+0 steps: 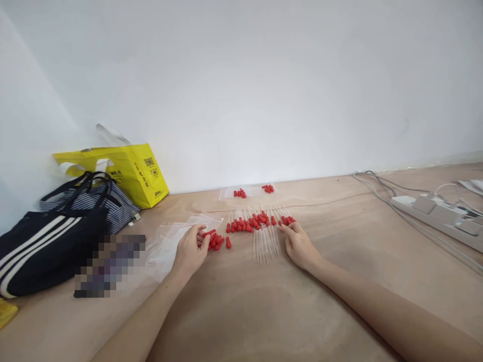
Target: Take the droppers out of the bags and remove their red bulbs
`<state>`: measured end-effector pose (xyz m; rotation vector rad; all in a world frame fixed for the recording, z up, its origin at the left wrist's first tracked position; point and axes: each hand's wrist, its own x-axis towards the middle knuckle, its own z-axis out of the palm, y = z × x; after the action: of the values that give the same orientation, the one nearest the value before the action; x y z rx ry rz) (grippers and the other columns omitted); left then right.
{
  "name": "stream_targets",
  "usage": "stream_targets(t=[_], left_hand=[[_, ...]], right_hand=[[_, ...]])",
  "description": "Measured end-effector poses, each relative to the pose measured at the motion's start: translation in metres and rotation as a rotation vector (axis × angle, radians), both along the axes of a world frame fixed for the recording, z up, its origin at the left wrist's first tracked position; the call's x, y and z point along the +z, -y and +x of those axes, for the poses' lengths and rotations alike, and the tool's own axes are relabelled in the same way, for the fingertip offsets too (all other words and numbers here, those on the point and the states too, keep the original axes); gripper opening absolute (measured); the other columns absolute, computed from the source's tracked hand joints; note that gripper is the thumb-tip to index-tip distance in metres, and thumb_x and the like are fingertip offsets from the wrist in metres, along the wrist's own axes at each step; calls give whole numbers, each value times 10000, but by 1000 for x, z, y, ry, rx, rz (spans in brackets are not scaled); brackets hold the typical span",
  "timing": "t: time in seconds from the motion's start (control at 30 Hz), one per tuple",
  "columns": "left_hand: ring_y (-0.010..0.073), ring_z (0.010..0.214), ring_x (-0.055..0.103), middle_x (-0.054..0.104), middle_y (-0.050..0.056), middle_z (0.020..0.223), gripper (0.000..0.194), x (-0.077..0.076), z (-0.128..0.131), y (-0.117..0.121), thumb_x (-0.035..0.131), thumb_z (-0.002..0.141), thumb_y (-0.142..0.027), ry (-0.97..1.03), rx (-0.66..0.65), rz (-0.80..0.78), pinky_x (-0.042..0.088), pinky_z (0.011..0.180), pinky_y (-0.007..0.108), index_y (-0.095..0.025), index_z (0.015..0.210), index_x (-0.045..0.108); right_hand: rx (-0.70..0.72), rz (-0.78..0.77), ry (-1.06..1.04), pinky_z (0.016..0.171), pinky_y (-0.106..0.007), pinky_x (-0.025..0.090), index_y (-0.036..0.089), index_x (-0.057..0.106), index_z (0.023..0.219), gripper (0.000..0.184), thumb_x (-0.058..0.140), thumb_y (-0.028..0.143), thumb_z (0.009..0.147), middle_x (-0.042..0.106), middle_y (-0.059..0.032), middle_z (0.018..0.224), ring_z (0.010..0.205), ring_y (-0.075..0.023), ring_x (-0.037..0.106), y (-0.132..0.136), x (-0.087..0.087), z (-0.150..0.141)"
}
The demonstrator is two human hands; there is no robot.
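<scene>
My left hand (191,247) has its fingers curled around a red rubber bulb (209,233), above a small heap of loose red bulbs (218,242). One more loose bulb (228,242) lies just right of that heap. Fingertips pressed together, my right hand (302,246) is at the right end of a row of droppers; what they pinch is too small to make out. Those glass droppers with red bulbs (241,225) lie side by side, thin tips pointing away from me. In front of them is a bunch of clear glass tubes (266,244) without bulbs.
Clear plastic bags (166,246) lie left of my left hand. Farther back, another bag (251,192) has red bulbs on it. A yellow bag (139,173), a striped pouch (116,201) and a black bag (56,246) stand left. A power strip (433,213) with cables is right.
</scene>
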<state>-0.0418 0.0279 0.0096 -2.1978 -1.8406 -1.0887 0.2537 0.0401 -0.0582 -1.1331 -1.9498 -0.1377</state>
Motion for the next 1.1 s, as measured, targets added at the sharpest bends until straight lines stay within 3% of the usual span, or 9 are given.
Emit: stream_targets(t=[0.23,0.57,0.73,0.9,1.1], left_hand=[[143,600,556,576,-7,670,157,-1,4,2,482,713,-352,42,11,-128,457,584,267,-196,732,472],[179,701,576,623,30,740,240,1,10,4,465,739,-416,-32,-4,-91,454,659,296,-192,743,552],[232,909,549,634,45,923,243,15,18,-19,451,734,-395,-219,120,-244,417,761,340,-226,779,620],[355,962,520,644,128,879,276,21,41,-55,524,646,-447,-301,208,-378,395,725,439,-202,562,622],[377,992,508,637,188,911,284,21,59,-76,588,591,-434,-330,300,-490,397,730,429,-156,626,632]], right_hand=[[-16,11,-34,686,-325,485,128,538,958,302,368,35,727,455,-90,839,757,-181,509,5,0,-4],[-21,-41,-108,640,-323,479,144,543,940,200,415,176,790,491,-92,851,727,-180,530,12,8,-7],[-10,-66,-159,580,-287,459,159,569,905,193,409,212,810,516,-78,828,642,-150,536,12,12,-2],[-60,-80,-134,589,-267,407,186,599,880,188,435,244,808,551,-63,836,727,-159,550,15,17,2],[-146,-93,-85,652,-282,310,214,616,840,187,432,243,821,588,-18,803,704,-133,550,22,25,5]])
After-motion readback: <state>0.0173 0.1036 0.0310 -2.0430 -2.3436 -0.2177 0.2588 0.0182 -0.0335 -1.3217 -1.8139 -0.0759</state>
